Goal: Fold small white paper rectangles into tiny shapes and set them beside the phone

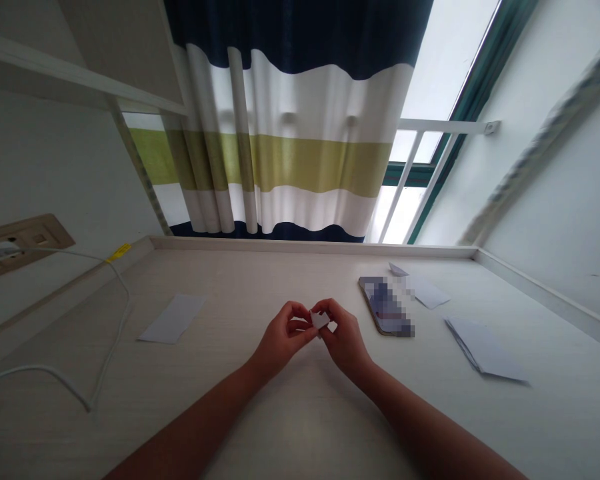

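Note:
Over the middle of the pale desk (290, 413), a small piece of folded white paper (320, 321) is held between both hands. From the left, my left hand (284, 335) pinches its edge with thumb and fingers. My right hand (344, 333) grips the other side, fingertips close to those of the left. The fingers cover much of the paper, so its full folded shape is hidden. A smartphone (387, 308), its screen blurred out, lies just to the right of my right hand.
A flat sheet of paper (174, 319) lies at left, near a white cable (125, 313) running from a wall socket (25, 245). On the right are a paper stack (487, 350) and another loose sheet (427, 291). A raised rim (310, 247) edges the desk beneath the curtain (300, 160).

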Demonstrator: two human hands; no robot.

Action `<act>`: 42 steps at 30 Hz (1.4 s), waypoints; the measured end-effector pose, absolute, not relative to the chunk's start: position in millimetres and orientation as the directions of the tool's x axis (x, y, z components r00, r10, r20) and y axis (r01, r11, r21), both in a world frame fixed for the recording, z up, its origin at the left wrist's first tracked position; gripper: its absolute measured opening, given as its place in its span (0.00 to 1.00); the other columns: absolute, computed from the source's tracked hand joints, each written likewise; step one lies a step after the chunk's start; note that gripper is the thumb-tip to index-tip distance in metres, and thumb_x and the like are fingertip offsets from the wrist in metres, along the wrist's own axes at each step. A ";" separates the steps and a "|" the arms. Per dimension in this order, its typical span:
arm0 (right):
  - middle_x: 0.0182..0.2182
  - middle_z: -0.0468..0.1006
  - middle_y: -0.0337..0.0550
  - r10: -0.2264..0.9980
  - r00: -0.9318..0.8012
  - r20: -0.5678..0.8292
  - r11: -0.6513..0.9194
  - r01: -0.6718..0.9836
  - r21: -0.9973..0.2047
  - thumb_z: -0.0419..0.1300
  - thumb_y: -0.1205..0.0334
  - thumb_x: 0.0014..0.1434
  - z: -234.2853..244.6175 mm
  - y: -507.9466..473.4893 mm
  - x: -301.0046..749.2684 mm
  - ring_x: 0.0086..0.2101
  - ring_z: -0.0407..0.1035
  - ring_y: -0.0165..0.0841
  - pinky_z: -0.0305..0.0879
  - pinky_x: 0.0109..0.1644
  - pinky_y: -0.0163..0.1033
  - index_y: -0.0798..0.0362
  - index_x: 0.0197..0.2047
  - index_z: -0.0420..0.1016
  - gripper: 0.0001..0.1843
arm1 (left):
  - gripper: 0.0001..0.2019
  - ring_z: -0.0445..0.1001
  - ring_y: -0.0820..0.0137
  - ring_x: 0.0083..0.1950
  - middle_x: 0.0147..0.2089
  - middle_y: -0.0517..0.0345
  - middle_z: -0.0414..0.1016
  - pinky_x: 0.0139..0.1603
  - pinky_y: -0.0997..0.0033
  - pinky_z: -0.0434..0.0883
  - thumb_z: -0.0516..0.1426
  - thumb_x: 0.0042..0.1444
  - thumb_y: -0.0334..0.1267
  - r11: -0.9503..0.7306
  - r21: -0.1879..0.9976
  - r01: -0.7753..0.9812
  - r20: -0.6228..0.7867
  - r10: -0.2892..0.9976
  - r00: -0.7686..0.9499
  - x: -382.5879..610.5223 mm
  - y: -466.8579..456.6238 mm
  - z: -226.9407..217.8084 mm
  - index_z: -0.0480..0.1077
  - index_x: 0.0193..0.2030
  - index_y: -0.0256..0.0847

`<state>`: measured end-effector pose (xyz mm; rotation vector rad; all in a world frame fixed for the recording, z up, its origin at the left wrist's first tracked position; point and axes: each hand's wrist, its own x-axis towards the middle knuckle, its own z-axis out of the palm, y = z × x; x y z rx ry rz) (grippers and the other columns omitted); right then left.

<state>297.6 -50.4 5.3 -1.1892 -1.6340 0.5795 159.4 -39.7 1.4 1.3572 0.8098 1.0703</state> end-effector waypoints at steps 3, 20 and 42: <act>0.27 0.71 0.37 0.885 -0.028 0.464 0.420 0.475 -0.773 0.54 0.74 0.43 5.1 -51.2 297.9 0.26 0.62 0.29 0.60 0.31 0.34 0.52 0.30 0.66 0.09 | 0.14 0.71 0.70 0.38 0.34 0.60 0.69 0.41 0.67 0.69 0.62 0.41 0.37 -0.043 0.983 -0.178 0.100 0.942 0.319 161.0 -38.4 2.3 0.63 0.33 0.38; 0.28 0.68 0.40 0.801 -0.141 0.582 0.540 0.590 -0.600 0.52 0.76 0.47 6.8 -52.9 299.0 0.28 0.62 0.29 0.60 0.32 0.34 0.53 0.30 0.66 0.10 | 0.11 0.73 0.71 0.33 0.29 0.55 0.76 0.42 0.67 0.69 0.62 0.43 0.41 0.252 0.912 -0.324 -0.144 0.935 0.323 159.6 -37.8 5.9 0.74 0.29 0.33; 0.24 0.70 0.37 0.984 -0.140 0.107 0.124 0.119 -0.985 0.61 0.59 0.46 11.4 -40.7 303.0 0.26 0.64 0.27 0.62 0.31 0.35 0.56 0.31 0.71 0.10 | 0.11 0.74 0.68 0.32 0.28 0.55 0.77 0.41 0.65 0.70 0.64 0.37 0.36 0.133 0.957 -0.257 -0.101 0.986 0.135 151.7 -32.3 12.9 0.73 0.29 0.33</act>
